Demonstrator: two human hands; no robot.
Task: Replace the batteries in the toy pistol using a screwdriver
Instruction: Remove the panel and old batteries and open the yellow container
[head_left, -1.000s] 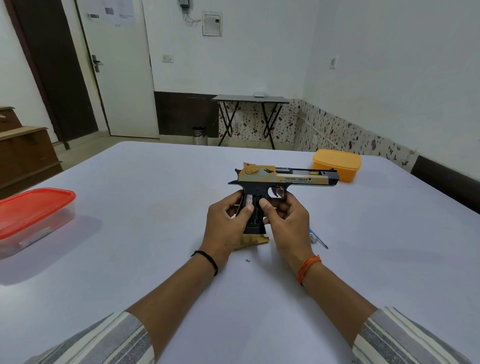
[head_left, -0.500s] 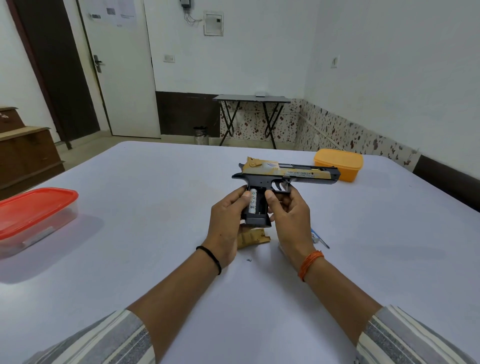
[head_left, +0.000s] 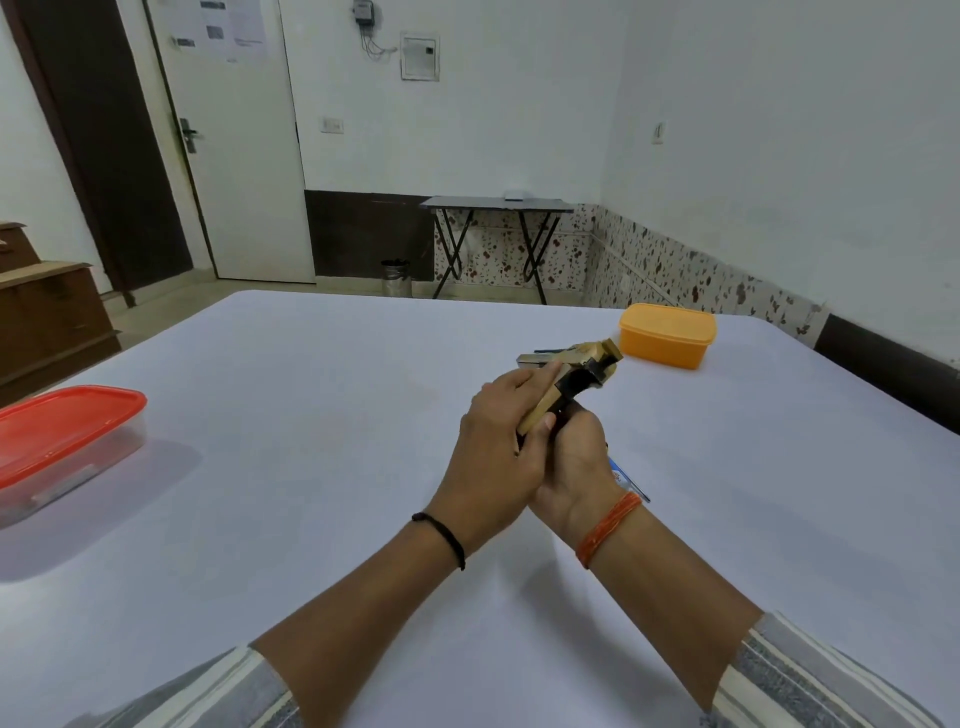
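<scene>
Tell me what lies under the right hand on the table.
A blue-handled screwdriver pokes out from beneath the right hand, resting on the table; only its tip end shows, the hand and wrist cover the rest.

My bench (head_left: 311, 441) looks smooth and matt. The toy pistol (head_left: 571, 371) is tan-and-black plastic; the orange box (head_left: 667, 335) and red lid (head_left: 67, 431) look smooth plastic.

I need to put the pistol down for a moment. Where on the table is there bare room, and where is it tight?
Bare table lies between the red-lidded box and the left hand, and in the near middle between the forearms. It is tight right of the right hand, where the screwdriver lies, and by the orange box behind the toy pistol.
</scene>
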